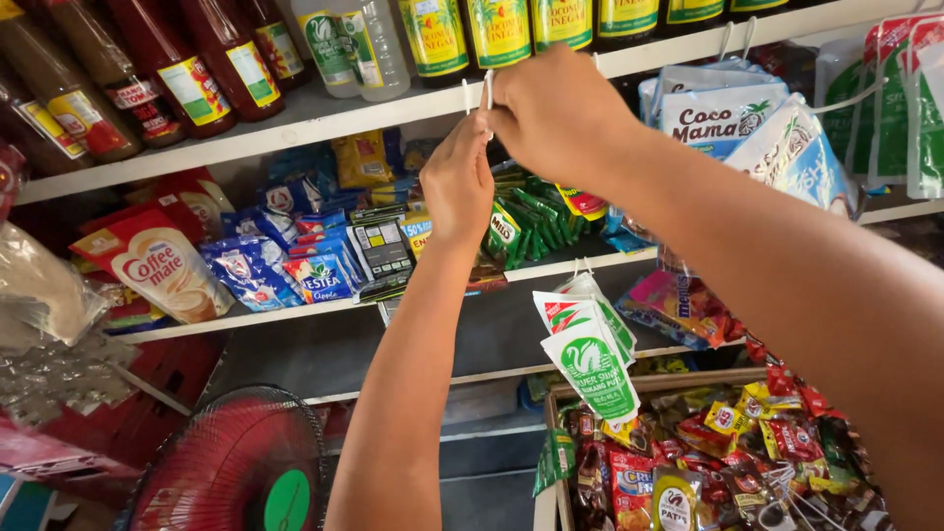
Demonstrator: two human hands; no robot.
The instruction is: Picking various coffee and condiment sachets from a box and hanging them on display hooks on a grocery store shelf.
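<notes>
Two bare arms reach up from the bottom of the frame to a white shelf edge (295, 128) near the top centre. The left hand (457, 187) is raised with fingers pinched narrow around a thin white hook (466, 95) that hangs from that edge. The right hand (556, 113), just above and to the right, is closed in a loose fist, its fingertips pinching a second thin white hook (489, 90) right beside the first. The two hands touch each other at the hooks.

On the top shelf, upper left, stand about six tall bottles of red and brown sauce (177, 64). Beside them are two clear bottles with green labels (349, 44), then at least five dark bottles with yellow and green labels (501, 28) running to the right.

Below the hands, at centre, a hanging strip of about three white and green sachets (590, 359) dangles from the middle shelf. A bunch of green sachets (526, 221) sits just behind the left hand. On the middle shelf, left, stands one white and red creamer pouch (162, 265), next to a cluster of blue drink-mix sachets (285, 261).

At upper right hang white and blue pouches (757, 128); their number is unclear. A wooden-edged box (649, 382) at lower right holds many mixed red, yellow and green snack packets. One red electric fan (231, 467) fills the lower left.
</notes>
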